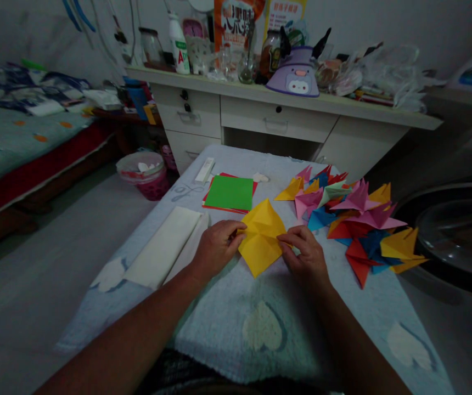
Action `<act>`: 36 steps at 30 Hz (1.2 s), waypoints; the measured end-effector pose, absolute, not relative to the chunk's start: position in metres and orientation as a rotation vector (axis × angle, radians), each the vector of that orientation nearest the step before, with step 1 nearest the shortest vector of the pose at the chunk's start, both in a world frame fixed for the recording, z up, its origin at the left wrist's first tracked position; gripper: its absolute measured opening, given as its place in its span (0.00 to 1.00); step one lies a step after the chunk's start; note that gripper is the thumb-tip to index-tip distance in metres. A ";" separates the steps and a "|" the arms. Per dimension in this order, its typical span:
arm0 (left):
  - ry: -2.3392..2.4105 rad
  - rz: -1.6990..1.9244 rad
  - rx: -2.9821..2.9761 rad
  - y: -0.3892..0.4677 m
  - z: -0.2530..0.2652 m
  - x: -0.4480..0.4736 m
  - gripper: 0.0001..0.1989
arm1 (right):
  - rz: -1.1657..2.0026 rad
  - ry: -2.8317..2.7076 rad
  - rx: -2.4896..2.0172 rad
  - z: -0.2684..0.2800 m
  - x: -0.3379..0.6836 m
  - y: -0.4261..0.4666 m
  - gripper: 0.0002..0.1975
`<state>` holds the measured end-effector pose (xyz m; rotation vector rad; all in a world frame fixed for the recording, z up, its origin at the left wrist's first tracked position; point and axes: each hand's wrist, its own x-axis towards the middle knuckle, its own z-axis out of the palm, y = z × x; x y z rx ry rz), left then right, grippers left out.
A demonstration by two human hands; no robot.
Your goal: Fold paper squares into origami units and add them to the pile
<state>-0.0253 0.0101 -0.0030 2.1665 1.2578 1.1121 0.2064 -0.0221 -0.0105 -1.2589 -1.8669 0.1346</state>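
Observation:
A yellow sheet of origami paper (262,233), marked with crossing creases, is held between my two hands above the table. My left hand (219,241) pinches its left corner with thumb and fingertips. At the opposite corner, my right hand (305,255) grips the paper the same way. Behind the yellow sheet lies a stack of square paper (230,192), green on top with red edges showing beneath. Several folded paper cranes (359,211) in pink, yellow, red and blue are heaped to the right of my right hand.
A blue cloth with pale hearts (219,323) covers the table. A folded white cloth or paper (164,244) and a small white plastic strip (205,170) lie at the left. Beyond stands a cluttered desk (244,90); a pink bin (145,174) is on the floor, a washing machine (458,225) right.

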 end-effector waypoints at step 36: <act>0.784 1.268 2.674 -0.002 -0.001 -0.014 0.08 | 0.163 -1.980 -1.024 0.000 0.173 -0.040 0.09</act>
